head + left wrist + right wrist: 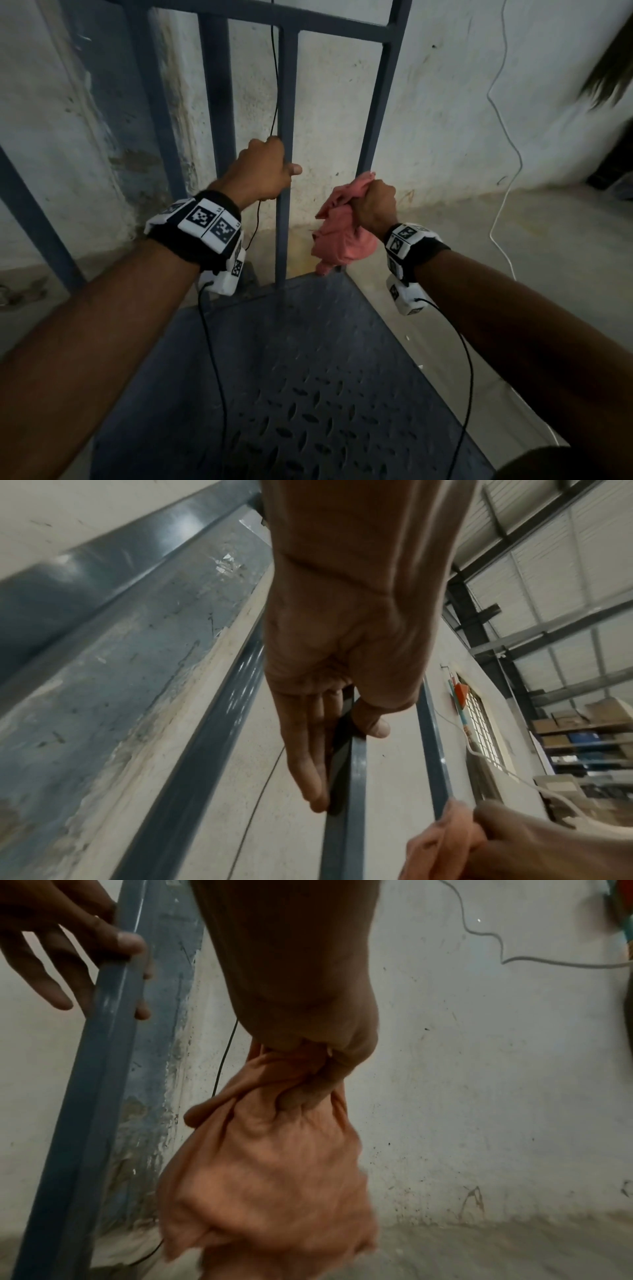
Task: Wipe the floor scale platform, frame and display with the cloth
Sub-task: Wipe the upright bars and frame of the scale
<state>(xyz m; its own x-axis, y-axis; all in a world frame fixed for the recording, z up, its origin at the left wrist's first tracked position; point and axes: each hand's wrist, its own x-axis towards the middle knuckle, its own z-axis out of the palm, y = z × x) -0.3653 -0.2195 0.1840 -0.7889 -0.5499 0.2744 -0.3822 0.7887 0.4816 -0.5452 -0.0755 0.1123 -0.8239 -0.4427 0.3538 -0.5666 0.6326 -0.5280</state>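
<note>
The floor scale has a dark diamond-plate platform [308,394] and a blue-grey upright frame against the wall. My left hand [263,171] [342,669] holds the frame's middle vertical bar [286,85] [349,818] between fingers and thumb, and it shows in the right wrist view too [61,947] on that bar [95,1069]. My right hand [375,205] [308,988] grips a bunched pink cloth [337,240] [274,1177] low beside the frame's right post [380,102]; whether the cloth touches the post is unclear. The display is out of view.
A thin black cable [275,68] hangs along the middle bar. A white cable [507,137] runs down the stained white wall to the concrete floor [513,274] right of the platform. Dark objects [609,171] sit at far right. Shelves with boxes [582,723] stand in the distance.
</note>
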